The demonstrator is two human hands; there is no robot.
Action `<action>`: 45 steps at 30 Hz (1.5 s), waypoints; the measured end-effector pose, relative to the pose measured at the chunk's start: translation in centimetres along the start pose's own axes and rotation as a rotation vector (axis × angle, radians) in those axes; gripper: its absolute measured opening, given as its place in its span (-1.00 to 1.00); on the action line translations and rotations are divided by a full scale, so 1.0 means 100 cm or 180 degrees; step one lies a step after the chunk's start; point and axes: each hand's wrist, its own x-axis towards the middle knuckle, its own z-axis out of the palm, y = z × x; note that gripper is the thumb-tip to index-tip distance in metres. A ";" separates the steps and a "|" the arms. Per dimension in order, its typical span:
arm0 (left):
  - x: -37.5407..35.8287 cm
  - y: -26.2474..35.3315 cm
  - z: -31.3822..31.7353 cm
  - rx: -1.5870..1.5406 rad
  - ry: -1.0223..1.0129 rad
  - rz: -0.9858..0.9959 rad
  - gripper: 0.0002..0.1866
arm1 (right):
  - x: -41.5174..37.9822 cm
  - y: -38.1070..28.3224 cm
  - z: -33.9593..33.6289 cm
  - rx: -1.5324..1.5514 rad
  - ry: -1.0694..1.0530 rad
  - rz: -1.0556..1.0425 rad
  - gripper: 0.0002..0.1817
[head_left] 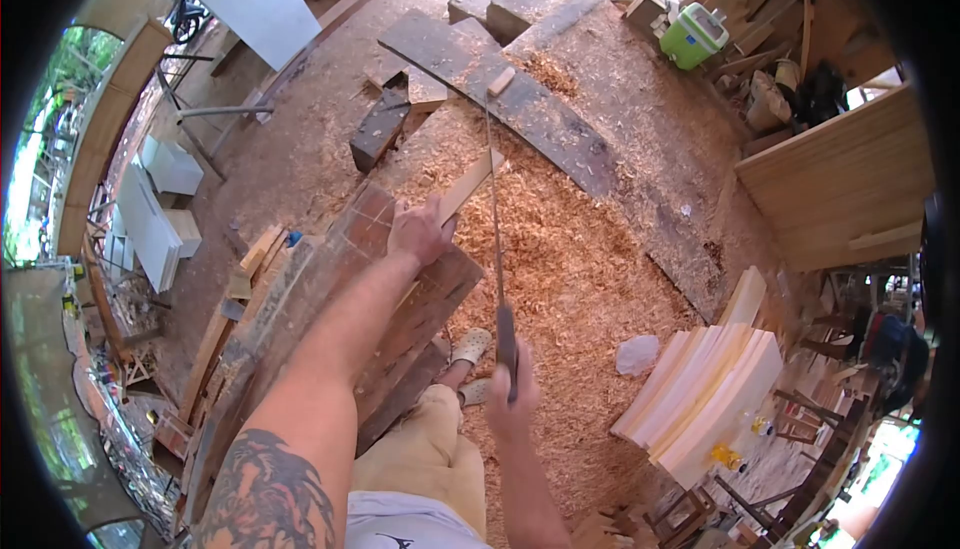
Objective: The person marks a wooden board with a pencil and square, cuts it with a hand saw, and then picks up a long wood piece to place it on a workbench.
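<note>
From the head view I see my left hand (pixel 420 231) pressed down on a pale strip of wood (pixel 470 186) that lies across the far end of a dark, worn plank counter (pixel 340 299). The left grip is folded over the strip, fingers curled around its near end, pinning it against the planks. The strip's free end sticks out past the counter's edge, up and to the right.

My right hand (pixel 512 389) is lower in the frame, its grip wrapped tight around the dark handle of a hand saw (pixel 497 249). The thin blade runs almost straight away from me and passes just right of the strip's free end; I cannot tell whether the teeth are touching the wood.

Below the saw the floor (pixel 590 259) is thick with orange sawdust and shavings. A stack of pale, freshly cut boards (pixel 700 389) lies to the right of my right hand, well apart from it. Farther off, long dark planks (pixel 520 109) lie on the ground, and a green cooler (pixel 692 37) sits near the top right. My feet in light shoes (pixel 470 347) show between the counter and the saw handle.
</note>
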 end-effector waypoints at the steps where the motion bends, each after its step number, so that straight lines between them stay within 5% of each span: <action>1: 0.000 0.001 -0.001 0.0032 -0.0039 -0.0005 -0.53 | -0.026 -0.004 -0.015 0.0021 0.0006 -0.0123 -0.41; 5: -0.001 -0.001 0.000 0.0026 -0.0025 -0.0004 -0.53 | -0.057 -0.024 -0.043 0.0107 -0.0338 0.0340 -0.41; 9: 0.001 -0.003 0.004 0.0038 0.0044 0.0016 -0.52 | 0.051 0.005 0.029 0.0048 0.0048 -0.0079 -0.43; 14: 0.000 -0.003 0.000 0.0094 0.0082 0.0049 -0.51 | 0.137 0.005 0.064 -0.0068 0.0009 0.0194 -0.43; 26: 0.003 -0.005 0.007 0.0046 0.0072 0.0033 -0.52 | -0.059 -0.035 -0.051 0.0041 -0.0390 0.0292 -0.38; 31: 0.000 -0.005 0.005 0.0098 0.0067 0.0056 -0.51 | 0.056 0.011 0.033 -0.0138 0.0058 -0.0268 -0.40; 36: -0.001 0.000 0.002 0.0074 0.0117 0.0080 -0.51 | 0.128 -0.009 0.055 -0.0335 -0.0030 0.0212 -0.41; 45: 0.000 -0.001 0.001 0.0053 0.0074 0.0032 -0.47 | -0.047 -0.027 -0.036 0.0009 -0.0145 0.0213 -0.40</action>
